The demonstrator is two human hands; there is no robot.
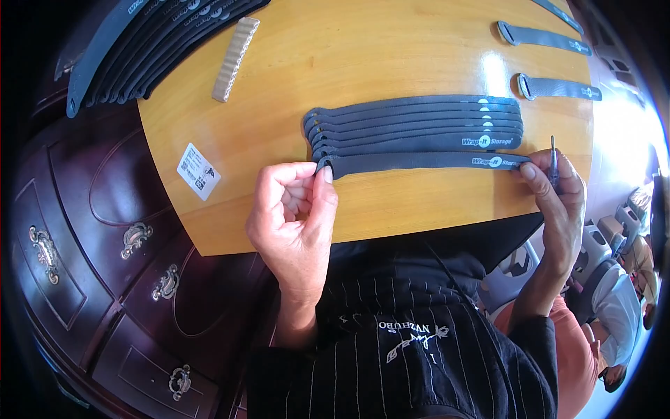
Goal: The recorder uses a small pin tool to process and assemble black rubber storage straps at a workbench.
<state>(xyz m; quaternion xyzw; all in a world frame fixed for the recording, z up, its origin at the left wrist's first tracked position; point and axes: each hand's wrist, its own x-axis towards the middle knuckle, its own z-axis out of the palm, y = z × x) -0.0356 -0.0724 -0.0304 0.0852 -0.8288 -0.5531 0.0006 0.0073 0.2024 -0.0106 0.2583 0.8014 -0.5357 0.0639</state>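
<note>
A dark grey hook-and-loop strap [419, 163] is stretched sideways near the front of the wooden table [391, 202]. My left hand [293, 216] is closed in a pinch on its left end, where a small hole shows. At the other end, my right hand [558, 195] pinches the strap between thumb and fingers. A thin pointed tool with a dark handle [553, 167] also sits in the right hand, its tip upward; its exact kind is unclear. Just beyond lies a row of several overlapping grey straps [412, 127], their holed ends lined up at the left.
More dark straps [157, 52] lie fanned at the far left. Nearby are a strip of corrugated cardboard [236, 59] and a white printed label [198, 172]. Two straps with oval rings [551, 38] [558, 87] rest at right. Dark drawers [105, 244] flank the table; people sit at right.
</note>
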